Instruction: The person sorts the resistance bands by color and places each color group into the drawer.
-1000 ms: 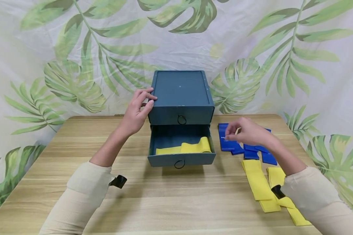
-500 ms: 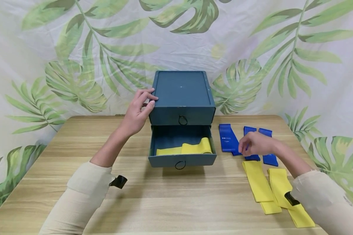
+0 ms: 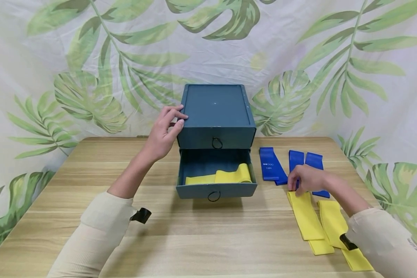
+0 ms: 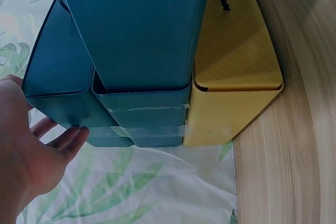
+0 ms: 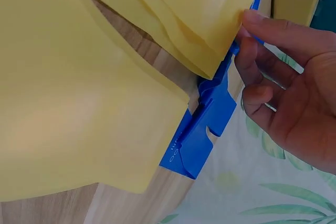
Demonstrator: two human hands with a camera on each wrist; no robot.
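A blue drawer chest (image 3: 215, 104) stands at the back of the table, its yellow lowest tier (image 4: 231, 114) showing in the left wrist view. My left hand (image 3: 163, 135) rests its fingertips on the chest's upper left side. Below the shut top drawer, a blue drawer (image 3: 194, 191) is pulled out with yellow bands (image 3: 233, 176) inside. My right hand (image 3: 309, 179) is at the far end of a flat yellow resistance band (image 3: 307, 220), thumb and fingertips right at its edge (image 5: 239, 11); I cannot tell whether they pinch it. Another yellow band (image 3: 328, 214) lies beside it.
Blue bands lie behind the yellow ones: one printed "Light" (image 3: 269, 164), one partly under my right hand (image 3: 296, 158), one farther right (image 3: 314, 160). A leaf-patterned cloth (image 3: 125, 58) hangs behind the wooden table (image 3: 208, 239).
My right hand has moved from over the blue bands toward me and to the right, down to the yellow band's far end. My left hand stays on the chest.
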